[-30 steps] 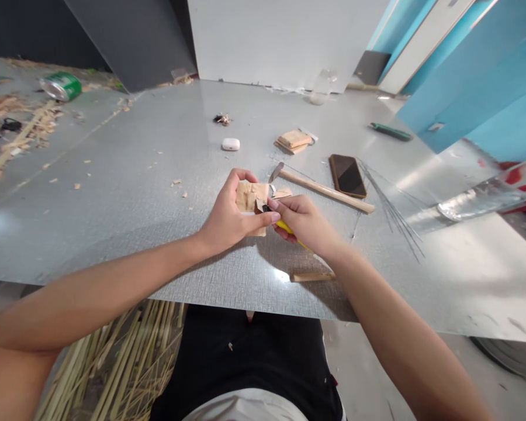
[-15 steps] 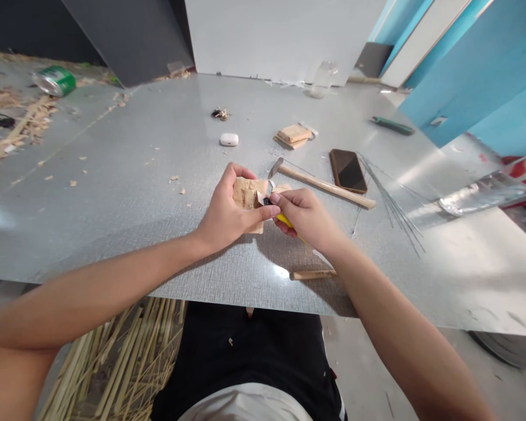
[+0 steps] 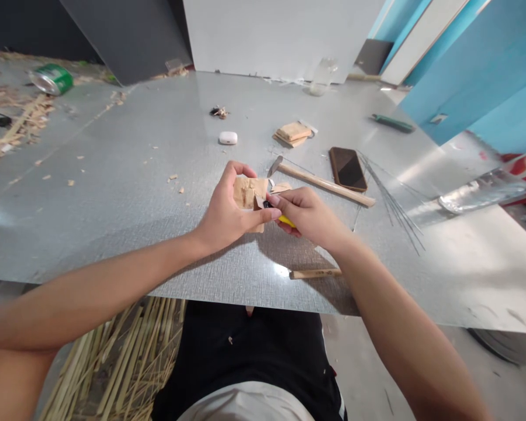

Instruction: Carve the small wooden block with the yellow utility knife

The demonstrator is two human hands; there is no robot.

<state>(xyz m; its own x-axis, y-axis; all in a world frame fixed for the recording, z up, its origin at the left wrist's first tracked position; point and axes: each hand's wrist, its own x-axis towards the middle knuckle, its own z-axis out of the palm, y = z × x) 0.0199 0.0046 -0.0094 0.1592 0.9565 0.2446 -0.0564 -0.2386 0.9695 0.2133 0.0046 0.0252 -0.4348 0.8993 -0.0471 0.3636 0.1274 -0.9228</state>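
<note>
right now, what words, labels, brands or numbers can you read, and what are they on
None can be read.
Wooden stick: small dark marks, too small to read.
Green can: any lettering is too blurred.
Red and white packaging: red shapes, no legible letters.

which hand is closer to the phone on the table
Right. The right hand, gripping a yellow knife, is left of and below the phone in the picture; the left hand, holding a tan piece, is farther off to the left.
</note>
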